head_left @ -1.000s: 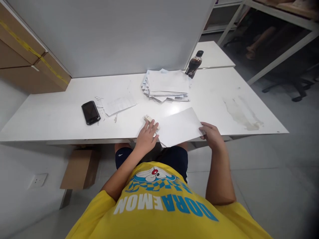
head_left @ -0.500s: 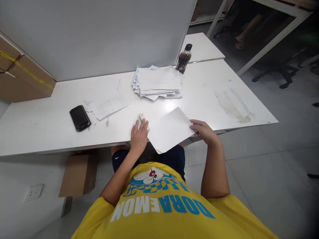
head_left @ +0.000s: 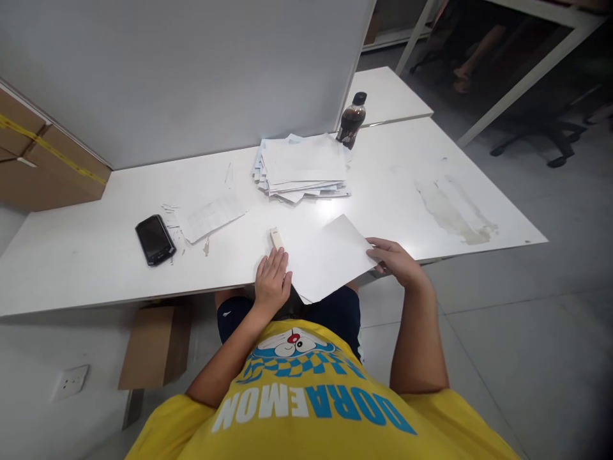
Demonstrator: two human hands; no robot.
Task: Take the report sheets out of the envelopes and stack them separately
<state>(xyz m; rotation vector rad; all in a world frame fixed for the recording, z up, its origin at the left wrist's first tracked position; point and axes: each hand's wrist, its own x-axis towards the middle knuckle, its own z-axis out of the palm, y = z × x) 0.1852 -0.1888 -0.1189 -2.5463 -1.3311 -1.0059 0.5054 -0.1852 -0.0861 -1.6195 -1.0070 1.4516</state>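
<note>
Pinched at its RH corner: white paper [head_left: 328, 262], clamped betw. thumb and fingers of the right hand [head_left: 395, 262]. Left hand [head_left: 272, 284] lies palm down at the desk's front edge, fingers stretched out nearly flat & close together, thumb a bit apart; fingertips touch the near end of a small cream block [head_left: 276, 238] (how hard they press, can't tell). Block sits on the desk [head_left: 96, 262], just beside the paper's L side, far end uncovered. Paper lies at an angle in front of the person, betw. both hands, far part over the desktop, lower corner sticking out past the front edge, above dark shorts [head_left: 335, 313].

Beyond it, toward the grey partition [head_left: 215, 70]: an uneven paper stack [head_left: 306, 160], w/ a dark drink bottle [head_left: 352, 121], black cap on, upright by its R end. L of the stack, a loose sheet [head_left: 213, 217] lies flat, then some thin scraps [head_left: 168, 209] & a black phone [head_left: 156, 239], screen up & dark. R part of desktop has a brownish stain [head_left: 454, 214]. Far L: taped cardboard boxes [head_left: 67, 166] by the partition; another brown carton [head_left: 153, 348] below desk level, near a wall socket [head_left: 73, 381].
</note>
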